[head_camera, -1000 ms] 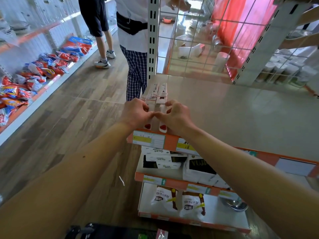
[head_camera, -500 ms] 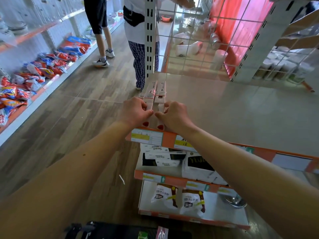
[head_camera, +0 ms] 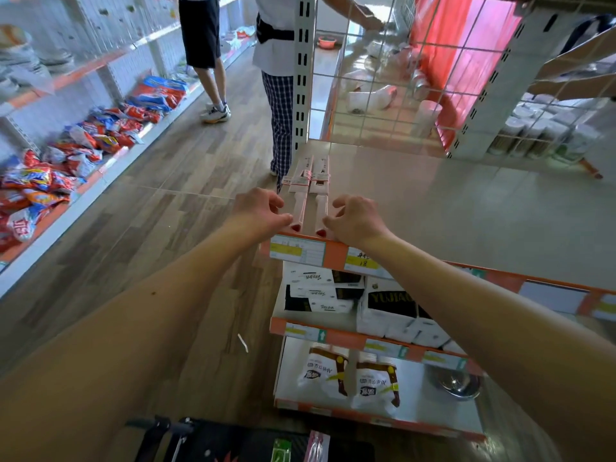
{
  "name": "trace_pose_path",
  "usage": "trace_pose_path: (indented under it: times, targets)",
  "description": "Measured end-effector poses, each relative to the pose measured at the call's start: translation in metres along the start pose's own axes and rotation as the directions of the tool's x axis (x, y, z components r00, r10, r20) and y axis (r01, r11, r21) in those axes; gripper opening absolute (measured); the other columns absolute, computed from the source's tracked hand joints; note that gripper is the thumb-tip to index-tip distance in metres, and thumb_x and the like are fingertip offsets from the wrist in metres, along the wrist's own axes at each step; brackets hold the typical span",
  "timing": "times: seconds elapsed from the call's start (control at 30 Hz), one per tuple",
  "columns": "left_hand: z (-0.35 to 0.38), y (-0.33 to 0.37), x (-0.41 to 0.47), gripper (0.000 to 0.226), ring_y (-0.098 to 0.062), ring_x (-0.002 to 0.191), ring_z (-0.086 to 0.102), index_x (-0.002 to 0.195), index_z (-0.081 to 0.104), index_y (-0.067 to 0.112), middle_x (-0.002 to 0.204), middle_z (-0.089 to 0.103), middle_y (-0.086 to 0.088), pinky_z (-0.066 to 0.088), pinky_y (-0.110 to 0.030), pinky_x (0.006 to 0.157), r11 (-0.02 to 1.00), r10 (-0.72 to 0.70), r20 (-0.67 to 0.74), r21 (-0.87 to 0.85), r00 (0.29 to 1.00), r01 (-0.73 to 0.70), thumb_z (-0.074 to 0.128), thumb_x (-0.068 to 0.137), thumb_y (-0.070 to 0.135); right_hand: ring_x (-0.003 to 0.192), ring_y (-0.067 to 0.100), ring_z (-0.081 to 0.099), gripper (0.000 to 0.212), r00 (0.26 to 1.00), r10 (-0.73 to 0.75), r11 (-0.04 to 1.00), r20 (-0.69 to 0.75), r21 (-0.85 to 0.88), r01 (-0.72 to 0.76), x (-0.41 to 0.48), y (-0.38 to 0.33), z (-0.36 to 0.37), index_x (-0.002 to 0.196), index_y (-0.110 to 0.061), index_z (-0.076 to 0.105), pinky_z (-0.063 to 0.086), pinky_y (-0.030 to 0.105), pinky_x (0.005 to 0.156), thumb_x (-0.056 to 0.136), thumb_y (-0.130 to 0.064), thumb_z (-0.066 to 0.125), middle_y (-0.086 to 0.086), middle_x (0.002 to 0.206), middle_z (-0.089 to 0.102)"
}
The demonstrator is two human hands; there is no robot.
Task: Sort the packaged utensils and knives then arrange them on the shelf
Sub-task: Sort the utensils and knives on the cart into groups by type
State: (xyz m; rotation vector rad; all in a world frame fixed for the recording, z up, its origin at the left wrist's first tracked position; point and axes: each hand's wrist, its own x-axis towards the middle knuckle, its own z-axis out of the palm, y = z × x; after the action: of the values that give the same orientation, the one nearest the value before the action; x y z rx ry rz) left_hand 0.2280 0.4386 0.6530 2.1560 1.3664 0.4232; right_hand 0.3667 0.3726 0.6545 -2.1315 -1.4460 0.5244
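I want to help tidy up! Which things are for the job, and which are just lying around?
For the job: two packaged knives, top shelf, left hand, right hand beside them.
Just around: snack bags, white boxes, metal bowl, people in the aisle.

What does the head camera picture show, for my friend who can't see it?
A person's left hand and right hand, fingers loosely curled, sit either side of two pink packaged knives lying side by side on the top shelf.
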Motion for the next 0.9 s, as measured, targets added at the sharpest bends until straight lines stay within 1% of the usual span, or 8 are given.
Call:
trace_pose_path:
  times: [0.07, 0.1, 0.23, 0.37, 0.5, 0.67, 0.77, 0.9]
  targets:
    - [-0.006, -0.002, -0.007, 0.04, -0.014, 0.092, 0.056, 0.122, 0.055, 0.005, 0.118, 0.063, -0.011, 0.043, -0.019, 0.076, 1.0, 0.018, -0.01, 0.021, 1.0, -0.018, 0.062, 0.086, 0.02, 0.109, 0.022, 0.054, 0.037, 1.0, 0.017, 1.0, -0.011, 0.0, -0.017, -0.005, 0.0, -0.003, 0.125, -0.001, 0.053, 0.042, 0.021, 0.086, 0.091, -0.015, 0.055, 0.013, 0.123, 0.06]
    - [-0.009, -0.004, -0.01, 0.039, -0.013, 0.089, 0.054, 0.121, 0.056, 0.005, 0.117, 0.063, -0.011, 0.043, -0.018, 0.076, 0.999, 0.031, -0.01, 0.028, 0.999, -0.031, 0.062, 0.086, 0.021, 0.109, 0.021, 0.054, 0.039, 0.999, 0.024, 1.0, -0.027, 0.005, -0.024, -0.009, 0.0, -0.003, 0.128, -0.004, 0.051, 0.041, 0.023, 0.088, 0.091, -0.016, 0.055, 0.012, 0.124, 0.059]
    - [-0.019, -0.008, -0.031, 0.034, -0.011, 0.088, 0.053, 0.118, 0.059, 0.005, 0.113, 0.065, -0.01, 0.042, -0.019, 0.077, 0.996, 0.081, -0.022, 0.026, 0.996, -0.08, 0.06, 0.088, 0.021, 0.088, 0.012, 0.05, 0.038, 0.993, 0.058, 0.996, -0.106, 0.07, -0.051, -0.032, 0.0, -0.009, 0.128, -0.011, 0.052, 0.041, 0.021, 0.075, 0.09, -0.015, 0.053, 0.008, 0.117, 0.062]
    - [-0.023, -0.016, -0.055, 0.033, -0.012, 0.087, 0.053, 0.117, 0.059, 0.005, 0.112, 0.064, -0.009, 0.043, -0.021, 0.073, 0.991, 0.127, -0.021, 0.052, 0.992, -0.126, 0.059, 0.088, 0.022, 0.089, 0.011, 0.05, 0.037, 0.989, 0.062, 0.998, -0.135, 0.03, -0.059, -0.066, 0.0, -0.012, 0.127, -0.011, 0.054, 0.04, 0.019, 0.081, 0.09, -0.017, 0.053, 0.008, 0.119, 0.06]
    - [-0.024, -0.025, -0.08, 0.034, -0.014, 0.087, 0.055, 0.115, 0.06, 0.007, 0.111, 0.065, -0.01, 0.047, -0.027, 0.077, 0.986, 0.157, -0.009, 0.056, 0.988, -0.156, 0.06, 0.088, 0.026, 0.094, 0.015, 0.053, 0.033, 0.982, 0.112, 0.994, -0.149, 0.01, -0.112, -0.106, -0.002, -0.003, 0.122, -0.01, 0.059, 0.038, 0.019, 0.08, 0.091, -0.018, 0.052, 0.008, 0.122, 0.061]
    - [-0.006, -0.029, -0.12, 0.034, -0.02, 0.103, 0.057, 0.119, 0.059, 0.007, 0.118, 0.063, -0.01, 0.039, -0.024, 0.082, 0.983, 0.17, 0.07, 0.056, 0.983, -0.174, 0.058, 0.088, 0.022, 0.11, 0.021, 0.056, 0.03, 0.971, 0.211, 0.977, -0.11, 0.014, -0.211, -0.158, 0.007, 0.019, 0.118, -0.009, 0.062, 0.043, 0.027, 0.093, 0.091, -0.02, 0.053, 0.008, 0.121, 0.063]
    - [0.006, -0.033, -0.141, 0.038, -0.017, 0.107, 0.057, 0.122, 0.058, 0.01, 0.122, 0.062, -0.006, 0.04, -0.024, 0.084, 0.982, 0.157, 0.131, 0.087, 0.979, -0.169, 0.058, 0.088, 0.026, 0.111, 0.02, 0.055, 0.029, 0.967, 0.248, 0.969, -0.065, 0.006, -0.248, -0.181, 0.016, 0.027, 0.117, -0.01, 0.062, 0.043, 0.027, 0.092, 0.091, -0.02, 0.054, 0.008, 0.12, 0.062]
    - [0.022, -0.034, -0.172, 0.036, -0.022, 0.11, 0.058, 0.12, 0.059, 0.009, 0.121, 0.063, -0.008, 0.044, -0.031, 0.091, 0.987, 0.125, 0.167, 0.078, 0.978, -0.14, 0.058, 0.087, 0.025, 0.107, 0.02, 0.058, 0.025, 0.959, 0.284, 0.958, 0.002, 0.045, -0.283, -0.209, 0.035, 0.034, 0.112, -0.008, 0.065, 0.045, 0.025, 0.085, 0.091, -0.018, 0.054, 0.008, 0.119, 0.063]
